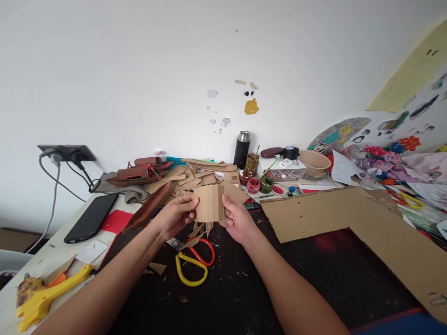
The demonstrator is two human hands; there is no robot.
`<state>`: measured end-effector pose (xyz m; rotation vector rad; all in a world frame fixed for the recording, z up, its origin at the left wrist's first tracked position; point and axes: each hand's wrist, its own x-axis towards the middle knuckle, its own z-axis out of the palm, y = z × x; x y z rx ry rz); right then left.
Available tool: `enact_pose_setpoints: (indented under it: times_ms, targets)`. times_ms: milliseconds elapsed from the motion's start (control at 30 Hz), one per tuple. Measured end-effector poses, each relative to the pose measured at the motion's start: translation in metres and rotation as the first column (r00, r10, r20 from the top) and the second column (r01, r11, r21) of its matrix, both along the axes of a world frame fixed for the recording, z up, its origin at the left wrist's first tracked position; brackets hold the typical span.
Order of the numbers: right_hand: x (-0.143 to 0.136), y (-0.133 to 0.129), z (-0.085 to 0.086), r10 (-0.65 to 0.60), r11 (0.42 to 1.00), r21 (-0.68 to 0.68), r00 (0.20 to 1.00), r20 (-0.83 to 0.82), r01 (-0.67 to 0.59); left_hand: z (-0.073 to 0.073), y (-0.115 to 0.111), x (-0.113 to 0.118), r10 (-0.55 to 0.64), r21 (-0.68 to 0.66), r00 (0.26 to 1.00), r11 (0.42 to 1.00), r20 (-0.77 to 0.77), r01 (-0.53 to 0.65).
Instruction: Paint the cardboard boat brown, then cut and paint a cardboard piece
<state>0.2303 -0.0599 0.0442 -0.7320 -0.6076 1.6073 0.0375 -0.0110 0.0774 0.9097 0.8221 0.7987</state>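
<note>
A small piece of cardboard [209, 204] with vertical creases is held up over the dark mat. My left hand [179, 214] pinches its left edge between thumb and fingers. At the right edge, my right hand [237, 217] grips it the same way. Scissors with one red and one yellow handle [192, 284] lie on the mat just below, their blades partly hidden under cardboard scraps. Behind the hands is a heap of cut cardboard pieces [206, 180].
A large angled cardboard sheet [314, 209] lies at right. Paint jars [253, 185] and a black flask [242, 151] stand at the back. Brown model boats [139, 174], a black phone [91, 218] and a yellow glue gun [52, 298] are on the left.
</note>
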Motion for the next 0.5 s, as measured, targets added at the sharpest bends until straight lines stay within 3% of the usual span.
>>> enact_pose_setpoints:
  times_ms: [233,500]
  targets:
    - [0.0,-0.001,0.001,-0.047,0.999,0.002,0.986,0.158,0.047,0.012,0.006,-0.013,0.003,0.099,0.994,0.995,-0.11,0.008]
    - [0.001,0.0,0.002,-0.046,0.999,0.004,0.99,0.135,0.046,0.011,0.003,-0.012,-0.006,0.12,0.995,0.993,-0.101,0.018]
